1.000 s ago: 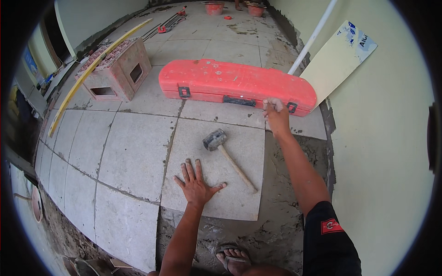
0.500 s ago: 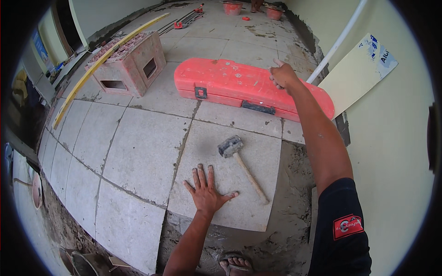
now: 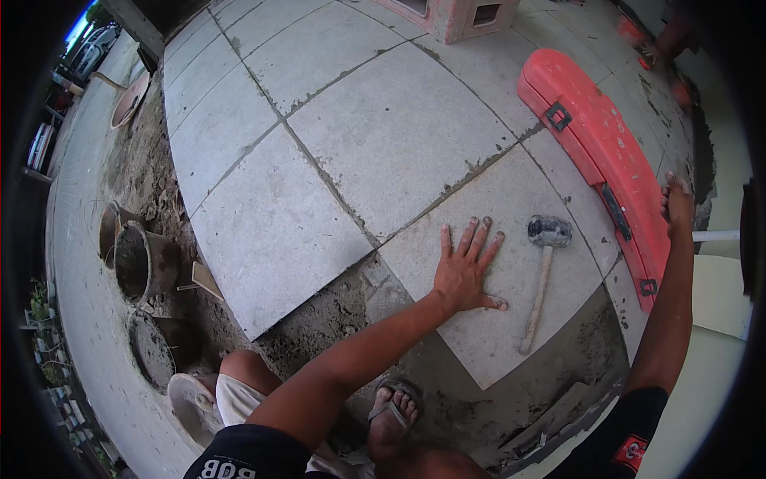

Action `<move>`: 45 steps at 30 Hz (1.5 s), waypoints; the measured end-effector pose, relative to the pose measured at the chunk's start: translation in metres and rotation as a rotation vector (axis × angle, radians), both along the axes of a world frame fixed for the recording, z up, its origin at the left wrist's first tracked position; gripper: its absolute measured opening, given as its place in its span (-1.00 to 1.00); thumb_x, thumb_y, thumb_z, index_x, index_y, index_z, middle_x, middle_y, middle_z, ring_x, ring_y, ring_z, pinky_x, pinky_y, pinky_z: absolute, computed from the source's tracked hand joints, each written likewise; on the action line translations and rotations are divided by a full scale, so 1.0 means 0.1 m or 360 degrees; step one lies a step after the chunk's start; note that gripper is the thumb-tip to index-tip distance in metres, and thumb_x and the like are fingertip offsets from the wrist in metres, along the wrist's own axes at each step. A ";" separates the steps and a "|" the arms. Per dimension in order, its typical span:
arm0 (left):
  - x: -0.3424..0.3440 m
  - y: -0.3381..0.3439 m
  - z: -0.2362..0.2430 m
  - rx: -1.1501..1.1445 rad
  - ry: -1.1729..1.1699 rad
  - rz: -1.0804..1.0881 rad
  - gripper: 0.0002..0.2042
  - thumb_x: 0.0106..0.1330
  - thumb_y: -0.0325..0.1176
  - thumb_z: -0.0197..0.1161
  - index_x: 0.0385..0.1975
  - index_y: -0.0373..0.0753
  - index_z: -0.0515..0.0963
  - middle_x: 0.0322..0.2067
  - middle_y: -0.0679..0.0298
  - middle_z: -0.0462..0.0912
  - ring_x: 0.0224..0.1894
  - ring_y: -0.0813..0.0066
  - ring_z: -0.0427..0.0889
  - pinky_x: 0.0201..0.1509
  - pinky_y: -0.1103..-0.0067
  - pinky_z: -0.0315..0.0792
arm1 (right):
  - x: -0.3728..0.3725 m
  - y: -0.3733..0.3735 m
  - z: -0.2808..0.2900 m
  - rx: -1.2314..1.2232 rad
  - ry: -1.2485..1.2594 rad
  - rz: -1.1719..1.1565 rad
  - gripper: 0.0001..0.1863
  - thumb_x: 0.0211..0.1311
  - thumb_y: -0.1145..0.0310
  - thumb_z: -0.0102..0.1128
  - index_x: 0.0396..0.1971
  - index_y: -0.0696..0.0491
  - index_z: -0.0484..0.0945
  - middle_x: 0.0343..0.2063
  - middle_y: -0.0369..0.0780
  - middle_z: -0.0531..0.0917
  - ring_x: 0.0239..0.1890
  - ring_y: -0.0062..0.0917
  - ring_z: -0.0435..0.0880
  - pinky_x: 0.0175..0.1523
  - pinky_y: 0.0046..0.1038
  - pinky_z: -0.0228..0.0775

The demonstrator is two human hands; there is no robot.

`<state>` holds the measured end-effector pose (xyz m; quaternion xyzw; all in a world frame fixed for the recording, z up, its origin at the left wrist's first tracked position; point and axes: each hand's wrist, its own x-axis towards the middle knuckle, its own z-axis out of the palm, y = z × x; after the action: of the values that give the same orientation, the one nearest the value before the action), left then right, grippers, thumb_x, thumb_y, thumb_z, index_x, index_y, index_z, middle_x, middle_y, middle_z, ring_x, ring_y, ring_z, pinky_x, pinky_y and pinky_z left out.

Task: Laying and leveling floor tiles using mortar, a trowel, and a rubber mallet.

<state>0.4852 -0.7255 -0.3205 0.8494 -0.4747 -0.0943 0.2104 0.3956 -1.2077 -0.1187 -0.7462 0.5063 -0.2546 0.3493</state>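
My left hand lies flat with fingers spread on a large grey floor tile. To its right on the same tile rests a mallet, with a dark, mortar-smeared head and a wooden handle pointing toward me. My right hand is at the right, by the far side of a long red hard case with black latches. Its fingers are curled, and I see nothing in them. Whether it touches the case I cannot tell.
Wet mortar borders the tile's near edges, where my sandalled foot stands. Dirty buckets line the left side. A pinkish crate is at the back, a white pole at the right. Another person is at the far right.
My view has swung left and down, so the case and tile appear turned and the buckets show. My left hand stays flat on the tile; my right index finger no longer points out as clearly.
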 end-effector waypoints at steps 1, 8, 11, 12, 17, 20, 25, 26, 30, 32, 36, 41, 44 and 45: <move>0.00 0.00 -0.01 -0.0001 0.0012 -0.0014 0.35 -0.20 0.71 0.21 0.60 0.00 -0.01 0.59 0.01 -0.11 0.63 -0.02 -0.17 0.51 -0.30 -0.40 | 0.00 0.00 0.02 0.0012 -0.0020 0.0049 -0.61 0.43 0.02 0.23 0.03 -0.01 0.53 -0.54 -0.46 0.45 -0.64 -0.81 0.33 -0.60 -0.66 0.13; -0.03 -0.06 -0.01 -0.0039 -0.0082 -0.0014 0.36 -0.23 0.72 0.21 0.58 -0.08 0.06 0.58 -0.02 -0.08 0.63 -0.06 -0.16 0.47 -0.36 -0.40 | 0.08 0.32 0.16 -0.0037 -0.0262 0.0019 -0.20 0.40 0.11 0.30 0.47 0.21 0.20 -0.54 -0.37 0.50 -0.63 -0.72 0.34 -0.57 -0.59 0.18; -0.05 -0.09 0.03 -0.0041 -0.0128 -0.0074 0.37 -0.25 0.73 0.21 0.58 -0.10 0.07 0.58 -0.04 -0.08 0.63 -0.09 -0.16 0.46 -0.37 -0.40 | 0.12 0.38 0.19 -0.0050 -0.0354 -0.0037 -0.38 0.41 0.07 0.29 0.26 0.23 0.44 -0.53 -0.31 0.52 -0.62 -0.66 0.42 -0.54 -0.53 0.27; -0.05 -0.11 0.05 0.0069 -0.0150 -0.0006 0.38 -0.26 0.73 0.21 0.58 -0.10 0.07 0.58 -0.06 -0.08 0.62 -0.10 -0.16 0.45 -0.37 -0.40 | 0.11 0.39 0.22 -0.0007 -0.0435 -0.0075 -0.42 0.43 0.03 0.26 0.18 0.21 0.50 -0.53 -0.32 0.53 -0.63 -0.66 0.43 -0.54 -0.53 0.29; -0.07 -0.12 0.07 0.0042 -0.0186 -0.0020 0.39 -0.27 0.75 0.21 0.57 -0.11 0.08 0.58 -0.08 -0.10 0.62 -0.14 -0.18 0.45 -0.38 -0.41 | 0.09 0.34 0.33 0.0368 -0.1071 -0.0100 -0.47 0.47 -0.12 0.15 -0.03 0.12 0.61 -0.52 -0.32 0.53 -0.61 -0.65 0.48 -0.53 -0.53 0.37; -0.08 -0.12 0.06 0.0046 -0.0182 -0.0020 0.40 -0.27 0.74 0.22 0.57 -0.13 0.08 0.58 -0.10 -0.09 0.62 -0.16 -0.17 0.45 -0.38 -0.42 | 0.03 0.35 0.39 0.0370 -0.1196 -0.0123 -0.46 0.48 -0.17 0.11 -0.08 0.08 0.61 -0.51 -0.32 0.54 -0.58 -0.66 0.51 -0.50 -0.55 0.42; -0.11 -0.13 0.08 0.0042 -0.0187 -0.0059 0.38 -0.25 0.70 0.28 0.56 -0.16 0.09 0.57 -0.13 -0.08 0.61 -0.19 -0.16 0.45 -0.38 -0.40 | -0.31 0.52 0.38 -0.0018 -0.0650 -0.0039 -0.46 0.47 -0.14 0.13 0.03 0.08 0.58 -0.52 -0.38 0.51 -0.55 -0.69 0.49 -0.45 -0.59 0.34; -0.11 -0.14 0.08 0.0066 -0.0207 -0.0048 0.38 -0.24 0.72 0.24 0.57 -0.14 0.06 0.57 -0.12 -0.08 0.62 -0.18 -0.18 0.45 -0.38 -0.41 | -0.45 0.59 0.33 -0.0037 -0.0508 0.0002 -0.54 0.49 -0.05 0.14 0.02 0.07 0.58 -0.51 -0.38 0.52 -0.54 -0.70 0.51 -0.45 -0.60 0.35; -0.10 -0.15 0.08 0.0089 -0.0266 -0.0088 0.39 -0.21 0.72 0.22 0.58 -0.14 0.02 0.57 -0.15 -0.09 0.62 -0.20 -0.20 0.47 -0.36 -0.39 | -1.36 1.09 -0.19 -0.0062 -0.0268 0.0015 -0.64 0.47 0.08 0.20 -0.07 0.10 0.63 -0.49 -0.32 0.58 -0.54 -0.66 0.54 -0.43 -0.54 0.42; -0.10 -0.13 0.08 0.0078 -0.0286 -0.0118 0.38 -0.21 0.72 0.23 0.58 -0.15 0.02 0.56 -0.16 -0.09 0.61 -0.21 -0.20 0.47 -0.36 -0.38 | -2.02 1.43 -0.55 -0.0199 -0.0097 0.0056 -0.77 0.45 0.26 0.18 -0.10 0.10 0.64 -0.53 -0.30 0.59 -0.53 -0.64 0.55 -0.38 -0.49 0.45; -0.13 -0.03 0.10 0.0000 -0.0243 -0.0192 0.32 -0.15 0.64 0.29 0.56 -0.17 0.07 0.56 -0.18 -0.07 0.60 -0.24 -0.16 0.48 -0.35 -0.35 | -3.34 2.24 -1.15 -0.0569 0.0627 -0.0335 -0.55 0.39 0.03 0.25 -0.03 0.15 0.60 -0.35 -0.03 0.66 -0.30 -0.14 0.67 -0.11 -0.21 0.50; -0.26 0.05 0.06 -0.0056 -0.0313 -0.0301 0.27 -0.09 0.58 0.33 0.55 -0.17 0.10 0.55 -0.18 -0.03 0.60 -0.23 -0.13 0.47 -0.35 -0.34 | -4.18 3.42 -1.46 -0.0266 0.1011 -0.0701 -0.29 0.31 -0.19 0.25 0.07 0.23 0.55 -0.09 0.10 0.62 0.00 0.06 0.61 0.03 -0.05 0.47; -0.32 0.04 -0.01 -0.0010 -0.0324 -0.0287 0.24 -0.05 0.58 0.31 0.55 -0.16 0.11 0.54 -0.18 -0.02 0.60 -0.23 -0.12 0.46 -0.36 -0.33 | -4.24 4.02 -1.68 -0.0179 0.1136 -0.0658 -0.21 0.27 -0.27 0.25 0.07 0.23 0.54 -0.09 0.13 0.61 0.02 0.10 0.60 0.04 0.00 0.45; -0.32 0.03 -0.03 -0.0018 -0.0310 -0.0282 0.23 -0.04 0.58 0.29 0.55 -0.16 0.11 0.55 -0.18 -0.02 0.60 -0.22 -0.12 0.45 -0.38 -0.33 | -4.24 4.16 -1.77 -0.0174 0.1169 -0.0646 -0.24 0.30 -0.26 0.22 0.05 0.23 0.54 -0.12 0.14 0.63 -0.01 0.12 0.61 0.03 0.02 0.45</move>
<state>0.4534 -0.7229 -0.3230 0.8081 -0.5666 -0.0268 0.1590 -0.0283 -0.7917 -0.2957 -0.6898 0.7197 -0.0619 0.0483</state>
